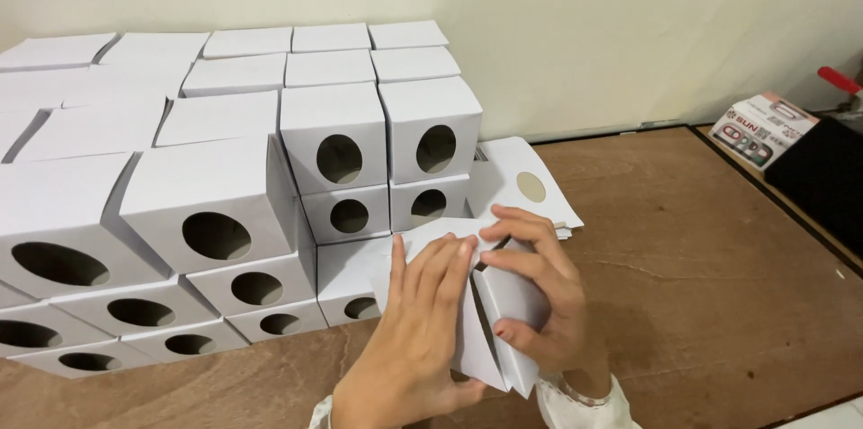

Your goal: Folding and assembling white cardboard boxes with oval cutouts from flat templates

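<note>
Stacked white boxes with round holes at far left, against the wall. Left hand flat, fingers pressing a flap. Between both hands, a half-folded white box: likely light, thin card, easily creased, best held along edges and folds. Right hand wrapped over its top. Flat blanks behind, on the table.

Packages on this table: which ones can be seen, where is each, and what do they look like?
Half-folded white box: held in the left hand and right hand.
Stacked white boxes: cube-shaped, round hole in front, piled along the wall at left.
Flat white blanks: unfolded, with a round hole, lying behind the hands.
Small printed carton: far right, white with red and dark markings.
</note>
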